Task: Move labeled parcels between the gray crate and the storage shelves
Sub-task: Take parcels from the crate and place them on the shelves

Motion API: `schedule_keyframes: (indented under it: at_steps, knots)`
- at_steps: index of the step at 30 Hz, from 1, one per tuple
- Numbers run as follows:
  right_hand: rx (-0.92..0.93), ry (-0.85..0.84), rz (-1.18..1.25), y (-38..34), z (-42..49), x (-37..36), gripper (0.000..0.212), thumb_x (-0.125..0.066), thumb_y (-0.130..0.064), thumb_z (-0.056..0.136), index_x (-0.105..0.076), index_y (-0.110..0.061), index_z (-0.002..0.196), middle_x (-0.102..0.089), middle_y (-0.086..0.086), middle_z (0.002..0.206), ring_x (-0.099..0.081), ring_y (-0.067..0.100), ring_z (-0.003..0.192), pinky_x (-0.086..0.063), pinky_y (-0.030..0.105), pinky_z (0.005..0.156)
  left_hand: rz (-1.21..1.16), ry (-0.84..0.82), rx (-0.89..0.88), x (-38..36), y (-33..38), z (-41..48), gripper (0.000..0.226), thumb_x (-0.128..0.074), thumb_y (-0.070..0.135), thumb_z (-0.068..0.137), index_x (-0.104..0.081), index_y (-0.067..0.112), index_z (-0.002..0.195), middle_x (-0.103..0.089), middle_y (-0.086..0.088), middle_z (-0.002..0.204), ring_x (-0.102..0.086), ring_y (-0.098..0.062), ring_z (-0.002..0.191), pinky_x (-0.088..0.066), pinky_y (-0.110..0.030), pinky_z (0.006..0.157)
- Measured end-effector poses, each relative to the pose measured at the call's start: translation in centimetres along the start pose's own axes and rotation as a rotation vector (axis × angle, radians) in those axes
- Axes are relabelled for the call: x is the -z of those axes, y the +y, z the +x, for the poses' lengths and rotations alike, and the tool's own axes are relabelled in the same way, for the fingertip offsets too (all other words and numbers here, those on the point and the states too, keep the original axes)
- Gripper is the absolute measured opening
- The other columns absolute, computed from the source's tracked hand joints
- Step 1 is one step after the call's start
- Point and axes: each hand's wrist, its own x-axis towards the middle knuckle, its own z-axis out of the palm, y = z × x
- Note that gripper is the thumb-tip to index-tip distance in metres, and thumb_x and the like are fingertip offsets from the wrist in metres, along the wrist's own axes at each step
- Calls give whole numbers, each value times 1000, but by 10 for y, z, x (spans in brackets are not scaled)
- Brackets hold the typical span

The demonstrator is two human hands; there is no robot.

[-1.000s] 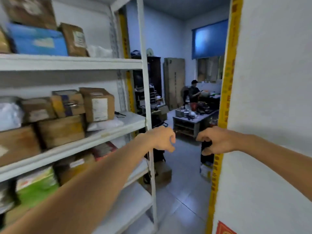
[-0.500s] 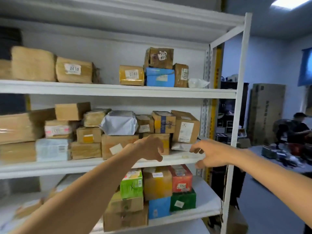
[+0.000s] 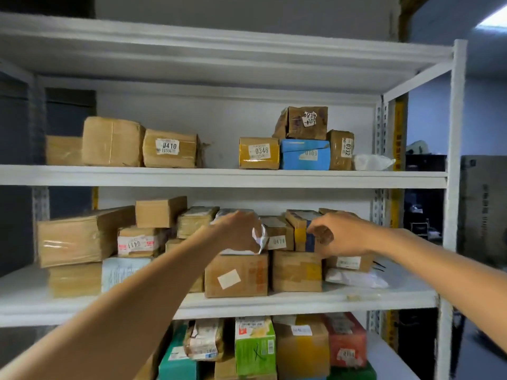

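The storage shelves fill the view, white metal boards packed with labeled parcels. On the middle shelf the left hand reaches onto a grey plastic-wrapped parcel that sits on top of a brown box with a blank white sticker; its fingers curl over the wrapping, grasping it. Just beside it stands a small box marked 0471. The right hand is at a box bound with blue and yellow tape, fingers bent against its side, but whether they grasp it I cannot tell. On the shelf above stand cartons numbered 0410 and 0346 and a blue box. Below, a green carton stands among other packages.
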Motion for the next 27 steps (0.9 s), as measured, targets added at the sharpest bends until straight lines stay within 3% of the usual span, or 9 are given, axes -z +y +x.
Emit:
schedule_keyframes:
  at_steps: [4,7,11,17,23,27]
  knots:
    - [-27,139,59,4,33,27,47,-74,-31,80,-60,-11,121,-65,4,116,-61,20,102,-52,38,90,-46,150,82,40,-36,25,28,-69,34,83,-67,27,110,-65,4,115,-60,-16,98,-51,-27,85]
    - [-49,261,96,9,56,39,56,-75,-31,81,-54,-15,130,-60,2,120,-58,16,104,-51,33,90,-101,261,138,57,-50,43,26,-71,31,80,-68,27,106,-65,3,109,-60,-17,91,-50,-27,78]
    - [-61,325,145,14,95,46,62,-74,-32,83,-48,-15,136,-58,5,124,-55,14,99,-46,27,82,-173,347,227,70,-66,73,31,-75,32,78,-68,25,108,-67,-2,115,-64,-22,96,-54,-35,87]
    - [15,430,106,18,150,61,59,-71,-32,85,-47,-10,134,-55,9,129,-55,23,113,-49,37,92,-299,522,316,88,-85,112,45,-79,39,75,-66,21,115,-69,-4,112,-63,-21,94,-53,-33,84]
    - [93,547,161,18,207,79,31,-75,-25,79,-58,-9,100,-62,7,98,-61,23,85,-52,35,67,-382,430,342,99,-91,152,75,-81,37,75,-46,14,137,-60,-8,126,-59,-25,107,-49,-30,88]
    - [66,591,252,12,233,72,35,-75,-28,79,-54,-8,98,-60,9,96,-60,23,83,-42,29,57,-533,364,268,91,-94,173,74,-84,25,72,-47,12,134,-64,-8,122,-61,-26,108,-51,-37,95]
